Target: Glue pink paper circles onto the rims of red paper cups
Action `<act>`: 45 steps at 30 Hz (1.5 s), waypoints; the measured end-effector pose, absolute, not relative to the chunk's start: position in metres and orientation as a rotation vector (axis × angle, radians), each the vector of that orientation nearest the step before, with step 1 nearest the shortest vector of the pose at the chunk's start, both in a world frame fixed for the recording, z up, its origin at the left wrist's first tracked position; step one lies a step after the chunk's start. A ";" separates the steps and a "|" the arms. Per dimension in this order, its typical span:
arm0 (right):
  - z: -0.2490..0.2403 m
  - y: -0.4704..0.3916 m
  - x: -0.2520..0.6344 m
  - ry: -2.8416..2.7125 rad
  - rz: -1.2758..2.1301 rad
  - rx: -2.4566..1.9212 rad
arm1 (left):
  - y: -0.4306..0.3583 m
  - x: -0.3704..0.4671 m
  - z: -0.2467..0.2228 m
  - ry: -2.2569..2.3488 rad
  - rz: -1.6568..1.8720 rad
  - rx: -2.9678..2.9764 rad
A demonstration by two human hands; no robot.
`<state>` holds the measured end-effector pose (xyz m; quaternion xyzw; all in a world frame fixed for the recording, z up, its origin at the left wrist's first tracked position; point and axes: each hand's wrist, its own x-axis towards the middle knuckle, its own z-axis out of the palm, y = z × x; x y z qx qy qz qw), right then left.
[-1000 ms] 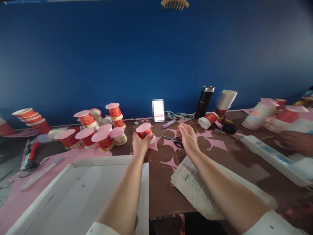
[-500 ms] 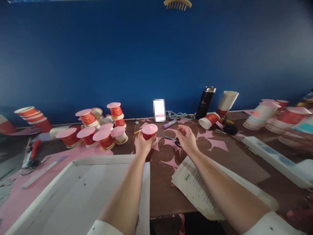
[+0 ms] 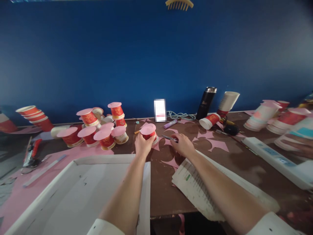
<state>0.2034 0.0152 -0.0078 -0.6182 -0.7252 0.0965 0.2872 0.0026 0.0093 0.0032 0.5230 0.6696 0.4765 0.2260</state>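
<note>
My left hand [image 3: 143, 145] is closed around a red paper cup [image 3: 152, 133] that stands upside down on the brown table. A round pink paper disc [image 3: 148, 129] lies over the cup's base. To the right, my right hand [image 3: 183, 144] grips a pair of scissors [image 3: 168, 137] by the handles. The blades point left, toward the cup, and are apart from it. Pink paper offcuts [image 3: 171, 162] lie around the scissors. My right fingers partly hide the handles.
Several disc-topped red cups [image 3: 104, 137] stand at the left behind a white tray [image 3: 110, 192]. A black flask [image 3: 206, 102], a glue stick [image 3: 170, 124], a white power strip [image 3: 274, 160] and a printed sheet [image 3: 195, 186] are around. Another person's hand [image 3: 302, 147] touches cups at far right.
My right hand has come down and closed on the scissors' handles. My left hand keeps the cup in nearly the same place, with the disc tilted slightly. The other person's hand shifted.
</note>
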 end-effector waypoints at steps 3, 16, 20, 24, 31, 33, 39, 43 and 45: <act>-0.007 0.016 0.204 -1.949 0.263 -1.658 | 0.009 0.003 0.005 1.894 1.291 1.426; -0.004 0.014 0.203 -1.956 0.323 -1.709 | 0.008 0.006 0.007 1.910 1.239 1.412; -0.003 0.014 0.202 -1.957 0.327 -1.722 | 0.008 0.006 0.007 1.896 1.246 1.425; -0.002 0.012 0.201 -1.962 0.331 -1.734 | 0.008 0.006 0.008 1.899 1.253 1.437; -0.001 0.011 0.201 -1.967 0.329 -1.741 | 0.008 0.008 0.006 1.971 1.254 1.498; -0.001 0.011 0.201 -1.968 0.329 -1.742 | 0.007 0.007 0.007 2.081 1.240 1.531; -0.001 0.011 0.201 -1.975 0.337 -1.746 | 0.012 -0.009 0.015 2.384 1.254 1.450; -0.002 0.011 0.201 -1.975 0.329 -1.741 | 0.022 -0.017 0.014 2.344 1.191 1.348; -0.002 0.011 0.202 -1.978 0.328 -1.736 | 0.027 -0.016 0.011 2.379 1.164 1.330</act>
